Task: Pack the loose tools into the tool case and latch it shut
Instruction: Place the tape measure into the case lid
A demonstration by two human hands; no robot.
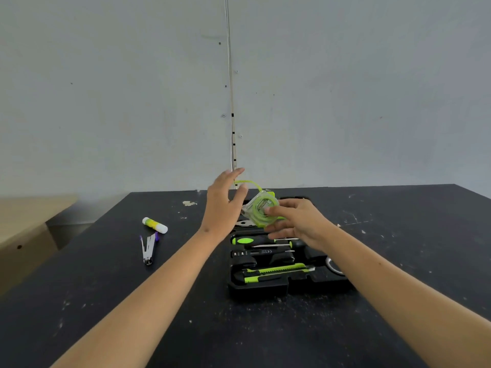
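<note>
The tool case [288, 284] lies open on the dark table [106, 301], slightly right of centre, with its moulded black tray facing up. Seated in the tray, from the far side to the near side: a screwdriver [255, 240] with a black-and-green handle, a second black tool body [261, 253] bearing small white markings, and a utility knife [276, 269] with a green slider, lying next to a further green-and-black handle [265, 278]. A round metallic item [335, 266] shows at the right edge of the tray, partly hidden by the right forearm.

The right hand [300, 221] holds a tape measure [261, 211] — clear housing, green interior — above the far part of the case; thumb and fingers are curled round its near side. A green wrist loop [247, 183] rises from the housing toward the left hand.

The left hand [224, 205] is raised just beside the tape measure, fingers extended and relaxed, gripping nothing (whether the thumb touches the housing cannot be told).

A light metal tool [243, 223], possibly pliers jaws, is visible under the hands at the far end of the case.

On the table, well apart to the left of the case: a glue stick [155, 225] with a white-and-yellow body, and nearer the camera a folded metal instrument [148, 247] with purple detail — both lying flat.
</note>
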